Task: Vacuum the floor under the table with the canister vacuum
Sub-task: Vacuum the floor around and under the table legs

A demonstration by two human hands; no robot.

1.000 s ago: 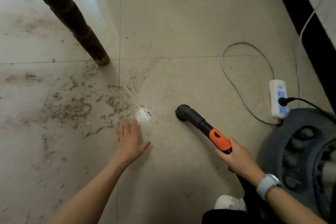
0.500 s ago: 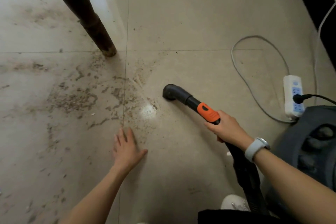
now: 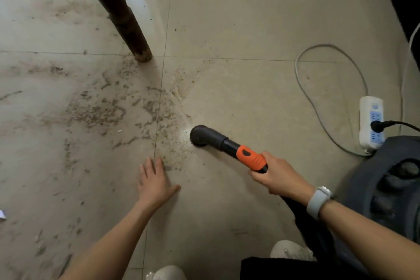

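Left hand point(image 3: 155, 183) flat, fingers point(image 3: 147, 167) straight and spread; right hand point(image 3: 276, 175) curled in a grip, arm outstretched

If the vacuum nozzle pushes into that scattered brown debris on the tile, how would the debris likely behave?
The debris looks like loose, fine crumbs, so it would probably scatter or smear rather than move as a clump. Streaks fanning out near the nozzle suggest it is light and shifts easily. The smooth tile floor likely gives it little grip.
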